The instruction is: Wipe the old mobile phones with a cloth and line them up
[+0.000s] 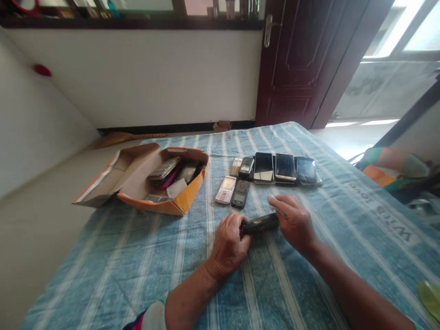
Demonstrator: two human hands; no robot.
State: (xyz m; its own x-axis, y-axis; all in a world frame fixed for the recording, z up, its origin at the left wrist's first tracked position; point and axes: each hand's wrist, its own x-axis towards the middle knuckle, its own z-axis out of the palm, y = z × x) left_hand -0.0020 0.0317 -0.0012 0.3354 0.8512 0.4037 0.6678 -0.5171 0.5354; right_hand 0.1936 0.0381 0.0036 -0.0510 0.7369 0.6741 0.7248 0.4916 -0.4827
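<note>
A dark mobile phone point(261, 223) is held on edge just above the blue striped tablecloth. My left hand point(229, 243) is closed around its left end. At the other end, my right hand point(294, 222) has its fingers pinched on a small whitish piece point(275, 203), possibly folded cloth; its kind is unclear. Its lower fingers are by the phone's right end, and I cannot tell whether they grip it. Beyond my hands lie a white and pink keypad phone point(226, 189) and a black keypad phone point(240, 193).
An open orange cardboard box point(189, 197) on the left holds several phones. Behind the keypad phones, touchscreen phones point(264, 167) lie in a row with more phones to the right point(307, 170). The striped tablecloth point(137, 266) covers the surface, and a dark red door point(292, 68) stands beyond.
</note>
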